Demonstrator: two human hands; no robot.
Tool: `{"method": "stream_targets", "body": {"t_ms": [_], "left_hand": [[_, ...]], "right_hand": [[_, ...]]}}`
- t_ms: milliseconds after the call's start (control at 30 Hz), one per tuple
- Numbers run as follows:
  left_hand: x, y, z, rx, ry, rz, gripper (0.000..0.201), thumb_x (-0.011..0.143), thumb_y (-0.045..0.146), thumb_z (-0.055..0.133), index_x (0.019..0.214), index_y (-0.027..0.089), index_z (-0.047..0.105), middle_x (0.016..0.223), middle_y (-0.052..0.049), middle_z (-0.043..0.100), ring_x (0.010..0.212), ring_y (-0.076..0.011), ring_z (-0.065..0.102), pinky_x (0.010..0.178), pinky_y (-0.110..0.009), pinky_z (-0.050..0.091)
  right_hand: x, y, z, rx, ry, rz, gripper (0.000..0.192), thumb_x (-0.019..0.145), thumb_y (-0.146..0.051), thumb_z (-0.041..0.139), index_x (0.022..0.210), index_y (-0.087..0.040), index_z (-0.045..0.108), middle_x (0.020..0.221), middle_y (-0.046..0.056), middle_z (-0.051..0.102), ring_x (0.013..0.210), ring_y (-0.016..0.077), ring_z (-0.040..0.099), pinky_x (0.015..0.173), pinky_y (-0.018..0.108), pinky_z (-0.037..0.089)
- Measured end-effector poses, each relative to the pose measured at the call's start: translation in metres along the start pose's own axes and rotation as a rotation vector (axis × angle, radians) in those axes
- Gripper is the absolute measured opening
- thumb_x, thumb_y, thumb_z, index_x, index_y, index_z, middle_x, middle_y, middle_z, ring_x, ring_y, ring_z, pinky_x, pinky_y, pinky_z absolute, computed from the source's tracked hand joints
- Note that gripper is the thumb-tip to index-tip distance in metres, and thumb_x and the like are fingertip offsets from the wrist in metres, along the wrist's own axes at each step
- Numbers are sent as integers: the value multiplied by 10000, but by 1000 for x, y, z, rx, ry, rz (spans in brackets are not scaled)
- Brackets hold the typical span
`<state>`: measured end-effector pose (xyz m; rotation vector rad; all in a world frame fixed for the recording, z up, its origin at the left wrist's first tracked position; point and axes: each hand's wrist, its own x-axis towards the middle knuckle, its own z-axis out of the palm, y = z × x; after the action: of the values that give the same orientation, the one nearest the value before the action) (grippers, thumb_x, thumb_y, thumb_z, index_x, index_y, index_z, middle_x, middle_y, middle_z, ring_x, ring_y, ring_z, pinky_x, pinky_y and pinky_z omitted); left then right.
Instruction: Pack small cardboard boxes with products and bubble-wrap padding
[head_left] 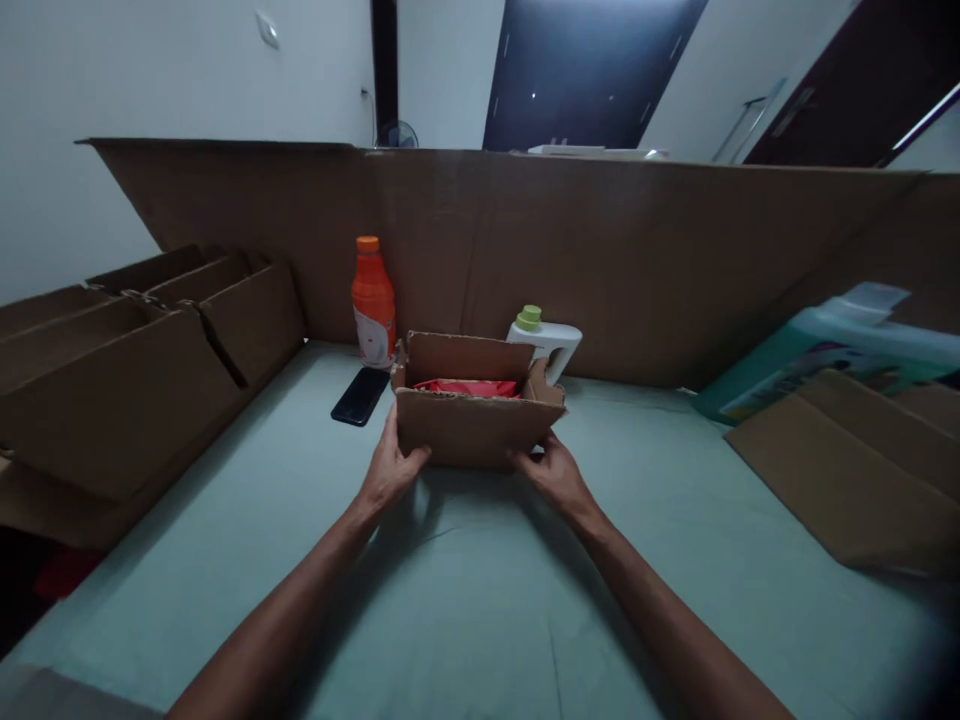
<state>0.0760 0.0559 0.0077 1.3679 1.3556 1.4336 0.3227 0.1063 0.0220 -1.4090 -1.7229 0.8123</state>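
A small brown cardboard box point(474, 425) sits open-topped on a pale green table point(465, 600), something red point(469, 387) showing inside. Both forearms reach straight forward. The left hand point(390, 468) grips the box's near left corner; the right hand point(553, 470) grips its near right corner. Behind it stand an orange bottle point(373, 300) and a white bottle point(547, 340); a black phone point(361, 396) lies just left.
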Motion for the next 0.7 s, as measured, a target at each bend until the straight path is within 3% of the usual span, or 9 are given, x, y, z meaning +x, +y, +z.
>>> {"method": "stream_targets", "body": {"t_ms": [100, 200, 300, 433, 567, 700], "left_hand": [[-23, 6, 25, 14, -35, 52, 845, 780, 271, 639, 1535, 167, 273, 1539, -171, 431, 1445, -314, 396, 1162, -499, 377], [-67, 10, 28, 37, -133, 69, 840, 777, 261, 664, 1529, 192, 298, 1574, -158, 390, 1471, -321, 355, 1205, -512, 309], [-101, 10, 1, 19, -116, -67, 765, 803, 302, 654, 1491, 188, 338, 1511, -173, 463, 1397, -327, 461, 1165, -514, 376], [-102, 8, -50, 12, 67, -148, 655, 811, 378, 673, 1385, 198, 414, 1383, -142, 567, 1226, -289, 600, 1061, -453, 489], [-96, 4, -65, 26, 90, -162, 604, 791, 390, 684, 1317, 204, 453, 1318, -115, 600, 1170, -262, 625, 1010, -400, 520], [-109, -8, -57, 27, 98, -167, 729, 823, 418, 659, 1449, 220, 344, 1452, -146, 508, 1258, -278, 582, 1042, -412, 497]], "right_hand": [[-36, 8, -27, -31, 81, 59, 442, 701, -525, 661, 972, -181, 592, 883, 107, 734, 734, 274, 680, 659, 389, 549], [-89, 11, -50, -105, 195, 142, 415, 724, -557, 657, 950, -214, 603, 874, 95, 737, 791, 305, 700, 678, 402, 562], [-119, -6, -36, -125, 148, 96, 308, 756, -499, 642, 893, -223, 631, 865, 86, 734, 795, 294, 697, 699, 402, 574], [-117, -37, 10, -77, 12, -142, 258, 786, -340, 583, 997, -210, 654, 1005, 94, 713, 889, 270, 680, 802, 409, 580], [-121, -26, 19, -113, -97, -186, 403, 804, -330, 592, 1191, -219, 610, 1153, 111, 689, 1015, 300, 675, 864, 445, 582], [-125, 12, -2, -153, -97, -162, 833, 777, -444, 702, 1504, -231, 355, 1455, 158, 535, 1306, 367, 551, 1027, 526, 512]]}}
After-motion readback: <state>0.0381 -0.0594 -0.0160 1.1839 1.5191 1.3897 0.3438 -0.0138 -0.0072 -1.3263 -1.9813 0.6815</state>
